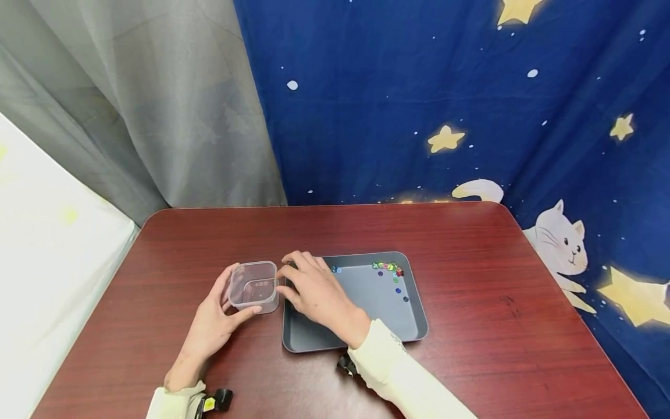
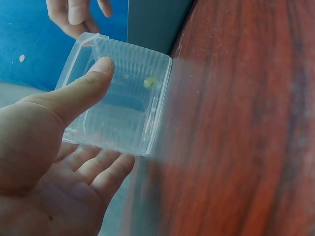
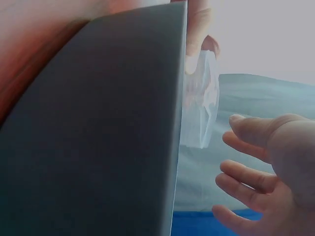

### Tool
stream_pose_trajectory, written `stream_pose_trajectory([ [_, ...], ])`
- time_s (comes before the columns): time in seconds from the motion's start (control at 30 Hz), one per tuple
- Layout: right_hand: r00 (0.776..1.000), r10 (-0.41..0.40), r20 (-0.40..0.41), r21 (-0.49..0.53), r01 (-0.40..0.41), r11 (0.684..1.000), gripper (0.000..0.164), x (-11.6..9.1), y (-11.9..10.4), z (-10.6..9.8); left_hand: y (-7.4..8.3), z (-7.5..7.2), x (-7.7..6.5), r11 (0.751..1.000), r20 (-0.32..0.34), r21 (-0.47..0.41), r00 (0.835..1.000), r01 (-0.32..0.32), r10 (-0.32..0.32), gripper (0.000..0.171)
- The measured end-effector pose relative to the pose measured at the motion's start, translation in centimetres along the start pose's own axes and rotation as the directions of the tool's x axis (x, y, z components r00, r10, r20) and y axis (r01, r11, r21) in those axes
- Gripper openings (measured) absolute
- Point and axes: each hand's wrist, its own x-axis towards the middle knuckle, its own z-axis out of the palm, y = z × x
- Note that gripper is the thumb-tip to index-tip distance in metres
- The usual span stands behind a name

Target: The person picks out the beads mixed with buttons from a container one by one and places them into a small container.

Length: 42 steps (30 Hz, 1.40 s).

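Note:
My left hand grips a clear plastic container, thumb on the near wall and fingers round the far left side. In the left wrist view a small yellow-green spot shows through the container's wall. My right hand hovers over the left part of a dark grey tray, fingertips right by the container's right rim. Its thumb and fingers are apart and loosely bent, with nothing visible between them in the right wrist view. Several small colourful see-through beads lie in the tray, mostly at its far right corner.
Both container and tray are on a reddish-brown wooden table. Blue star-patterned cloth and a grey curtain hang behind its far edge. White cloth stands along the left side.

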Motion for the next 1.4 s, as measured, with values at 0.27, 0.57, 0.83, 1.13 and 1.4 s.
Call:
stream_pose_trajectory([
  [0.27,0.999,0.053,-0.006,0.002,-0.053,0.999,0.018,-0.6,1.3,-0.5,0.1,0.0,0.0,1.0,-0.002,-0.007,1.0,0.012,-0.012,0.1],
  [0.57,0.992,0.126,0.011,0.01,-0.127,0.992,0.017,-0.9,2.2,-0.8,0.2,0.0,0.1,0.999,-0.001,0.004,0.999,0.034,-0.034,0.099],
  [0.83,0.98,0.195,0.039,-0.009,-0.195,0.981,0.022,-1.3,2.9,-1.2,0.0,0.0,0.1,1.0,0.006,-0.001,1.0,0.019,-0.019,0.099],
  [1.13,0.972,0.232,0.043,0.003,-0.232,0.973,0.023,-1.6,3.7,-1.5,-0.1,-0.2,0.2,1.0,0.004,0.012,1.0,0.004,-0.004,0.099],
  [1.4,0.966,0.256,0.038,-0.013,-0.256,0.967,0.023,-2.1,4.4,-1.3,-0.2,-0.2,0.3,1.0,0.001,0.022,1.0,0.009,-0.009,0.101],
])
